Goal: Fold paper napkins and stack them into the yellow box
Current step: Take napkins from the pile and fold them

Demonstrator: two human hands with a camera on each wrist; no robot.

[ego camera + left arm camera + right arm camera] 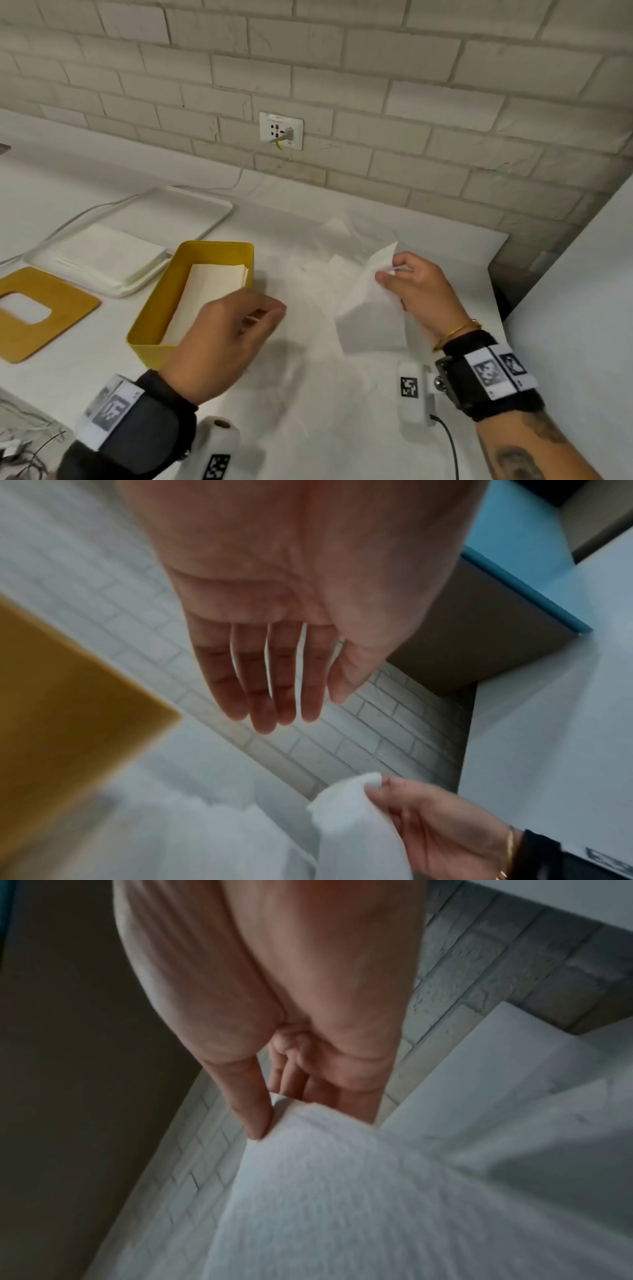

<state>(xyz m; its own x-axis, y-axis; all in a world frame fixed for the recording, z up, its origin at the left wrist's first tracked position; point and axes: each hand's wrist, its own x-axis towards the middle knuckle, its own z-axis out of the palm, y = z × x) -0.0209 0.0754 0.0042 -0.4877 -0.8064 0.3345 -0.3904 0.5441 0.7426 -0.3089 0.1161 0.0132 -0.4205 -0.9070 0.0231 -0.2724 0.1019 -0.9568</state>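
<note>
Right hand (416,294) has a white napkin (371,308) pinched at its top edge between thumb and fingers — the sheet hangs down over the white table (308,411), to the right of the yellow box (191,294). Left hand (222,339) hovers by the box's near right corner, fingers straight and close together, holding nothing. Folded napkins (209,291) already sit inside the box.

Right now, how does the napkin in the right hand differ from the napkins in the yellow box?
The held napkin hangs in the air, pinched at its top edge by the right hand; the napkins in the box lie flat. The held napkin is one loose, bending sheet; the napkins in the yellow box form a neat narrow stack. The left hand is empty. Both are pale paper.
</note>
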